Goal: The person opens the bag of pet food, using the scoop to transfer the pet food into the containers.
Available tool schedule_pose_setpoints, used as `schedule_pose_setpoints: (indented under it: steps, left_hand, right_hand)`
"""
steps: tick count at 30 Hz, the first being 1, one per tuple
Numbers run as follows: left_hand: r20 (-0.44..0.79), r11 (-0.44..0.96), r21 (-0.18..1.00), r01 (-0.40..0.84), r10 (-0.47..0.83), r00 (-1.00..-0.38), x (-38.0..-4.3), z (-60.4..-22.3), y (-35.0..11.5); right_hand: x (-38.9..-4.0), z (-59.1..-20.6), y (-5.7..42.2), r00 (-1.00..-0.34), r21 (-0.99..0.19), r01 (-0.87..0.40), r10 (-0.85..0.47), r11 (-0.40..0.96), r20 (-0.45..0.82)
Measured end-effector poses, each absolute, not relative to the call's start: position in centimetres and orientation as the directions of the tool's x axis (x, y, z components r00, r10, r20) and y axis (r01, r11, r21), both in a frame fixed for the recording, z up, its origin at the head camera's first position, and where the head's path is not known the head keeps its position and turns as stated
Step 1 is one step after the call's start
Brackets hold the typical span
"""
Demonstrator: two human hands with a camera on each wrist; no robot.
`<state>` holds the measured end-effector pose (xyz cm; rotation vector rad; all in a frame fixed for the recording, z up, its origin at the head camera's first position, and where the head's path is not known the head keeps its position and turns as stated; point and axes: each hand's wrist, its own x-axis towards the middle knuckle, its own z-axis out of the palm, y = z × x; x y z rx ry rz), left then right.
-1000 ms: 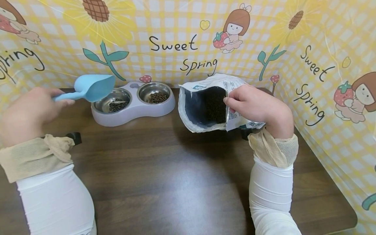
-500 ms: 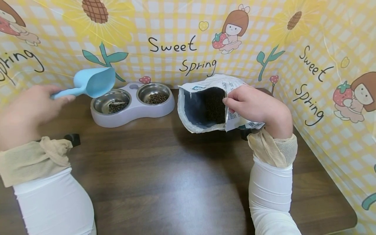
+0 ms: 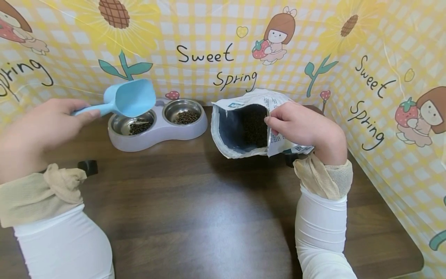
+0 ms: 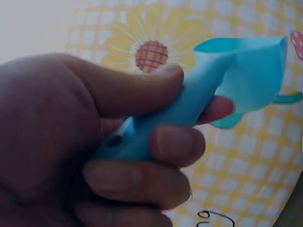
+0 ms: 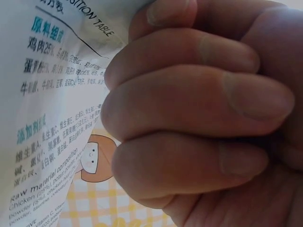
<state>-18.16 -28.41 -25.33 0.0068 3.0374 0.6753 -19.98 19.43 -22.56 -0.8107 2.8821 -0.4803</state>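
Note:
My left hand [image 3: 52, 124] grips the handle of a light blue scoop [image 3: 134, 99], held above the left bowl. In the left wrist view the fingers [image 4: 137, 182] curl round the scoop's handle, and no food shows in its cup. Below it, a pale lilac double feeder [image 3: 139, 144] holds two steel bowls, each with some brown kibble [image 3: 186, 117]. With thumb and finger my right hand [image 3: 306, 126] pinches the rim of a white food bag [image 3: 226, 149]. The bag's mouth faces me, dark kibble [image 3: 256, 126] inside. Printed text on the bag [image 5: 52, 109] fills the right wrist view's left side.
A brown wooden table [image 3: 195, 201] lies under everything. Behind it and along the right hangs a yellow checked cloth [image 3: 205, 23] with sunflowers and cartoon figures. A small black piece [image 3: 88, 167] sits by the left wrist, partly hidden.
My left hand has lifted the scoop slightly and then carried it to the right, its cup turning more toward me. The right hand and the bag have stayed in place.

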Motion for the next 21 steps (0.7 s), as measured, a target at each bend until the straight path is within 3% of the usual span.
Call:
schedule_pose_setpoints:
  steps: [6,13,21]
  left_hand:
    - [-0.056,0.823,0.567,0.047,0.095,-0.994,-16.7,-24.3,-27.2]
    - [-0.068,0.76,0.62,0.195,0.3,-0.952,-16.1,-23.5,-24.8]
    - [-0.138,0.761,0.596,0.256,0.411,-0.901,-16.1,-22.9,-20.7]
  right_hand:
    - [-20.0,-22.6,19.5,-0.853,-0.321,-0.49,-0.522,0.81,-0.015]
    - [-20.0,-22.5,19.4,-0.851,-0.322,-0.492,-0.524,0.809,-0.016]
    - [-20.0,-22.6,19.4,-0.851,-0.31,-0.495,-0.524,0.812,-0.013]
